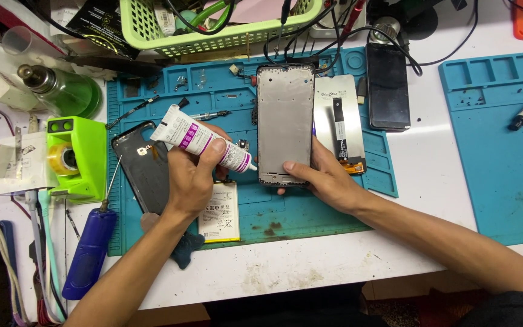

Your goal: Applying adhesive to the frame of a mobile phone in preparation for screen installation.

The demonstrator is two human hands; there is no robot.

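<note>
Glue tube (198,139), white with purple print, lies slantwise in the closed left hand (190,178), its nozzle pointing down and to the right, tip just beside the lower left edge of the phone frame (285,124); the frame's long axis runs away from the person on the blue mat (310,212). Right hand (325,178) clasps the frame's near end, thumb on top; the left is the nearer to that edge.

We see a white desk (431,175) carrying two blue mats (310,212) (503,181), a green basket (213,36) at top, and a green tape dispenser (77,157) at left.
</note>
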